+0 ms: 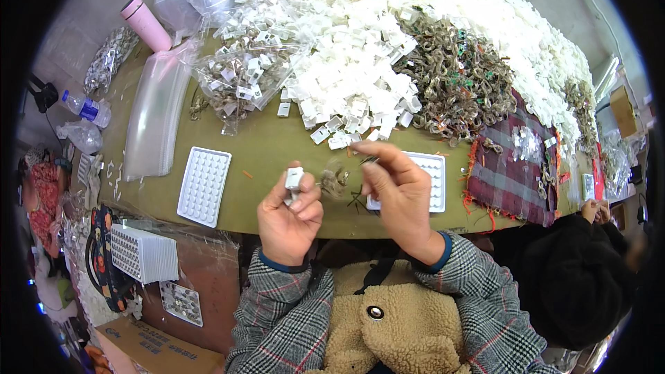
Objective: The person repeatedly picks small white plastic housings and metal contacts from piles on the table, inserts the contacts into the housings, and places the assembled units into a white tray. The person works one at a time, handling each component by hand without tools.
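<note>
My left hand [289, 218] is closed around a small white plastic housing [294, 179], held up between thumb and fingers above the near edge of the table. To its right my right hand [402, 190] is raised with thumb and index finger in a pinch; a dark bit shows at the fingertips, too small to name. A blurred grey coiled cable [335, 180] appears between the two hands; whether it hangs or lies on the table I cannot tell. Behind my right hand lies a white tray with round cups [433, 173], partly hidden. Thin dark strands [357, 199] lie beside it.
Another cupped tray [204, 187] lies left. A large heap of white housings [353, 55] and a pile of coiled cables [457, 76] fill the back. Clear bags [156, 118], a pink flask [145, 24] and plaid cloth [506, 166] surround them. Another person [568, 277] sits right.
</note>
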`<state>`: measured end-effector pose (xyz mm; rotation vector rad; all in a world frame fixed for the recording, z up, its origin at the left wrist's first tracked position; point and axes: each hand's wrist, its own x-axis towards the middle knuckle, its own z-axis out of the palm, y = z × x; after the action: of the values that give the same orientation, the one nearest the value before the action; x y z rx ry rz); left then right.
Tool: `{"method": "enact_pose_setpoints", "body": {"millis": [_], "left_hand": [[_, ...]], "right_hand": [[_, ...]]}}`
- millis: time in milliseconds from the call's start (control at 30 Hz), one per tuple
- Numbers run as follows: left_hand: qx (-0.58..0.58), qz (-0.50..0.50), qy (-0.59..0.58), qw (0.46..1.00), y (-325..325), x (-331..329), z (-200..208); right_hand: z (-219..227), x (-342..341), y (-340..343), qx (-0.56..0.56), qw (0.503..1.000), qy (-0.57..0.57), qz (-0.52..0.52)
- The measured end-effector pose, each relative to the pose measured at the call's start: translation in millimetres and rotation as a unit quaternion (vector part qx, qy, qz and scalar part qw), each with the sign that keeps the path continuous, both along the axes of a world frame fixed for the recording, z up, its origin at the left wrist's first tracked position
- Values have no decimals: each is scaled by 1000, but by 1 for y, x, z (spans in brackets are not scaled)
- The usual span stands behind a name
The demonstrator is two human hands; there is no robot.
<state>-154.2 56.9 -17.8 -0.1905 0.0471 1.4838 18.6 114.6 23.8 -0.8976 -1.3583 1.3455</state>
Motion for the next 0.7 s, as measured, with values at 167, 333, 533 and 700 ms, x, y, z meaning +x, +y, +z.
{"method": "enact_pose_setpoints", "body": {"millis": [167,333,533,700], "left_hand": [[-82,36,88,992,3,-9,-2],[-99,59,174,978,-2,-8,4],[-97,95,386,912,-1,-8,17],[-96,111,633,760,9,-9,31]], "right_hand": [[1,1,9,6,996,91,-4],[1,-5,9,-30,986,161,34],[2,-1,17,-57,955,292,10],[-1,1,17,-33,969,243,12]]}}
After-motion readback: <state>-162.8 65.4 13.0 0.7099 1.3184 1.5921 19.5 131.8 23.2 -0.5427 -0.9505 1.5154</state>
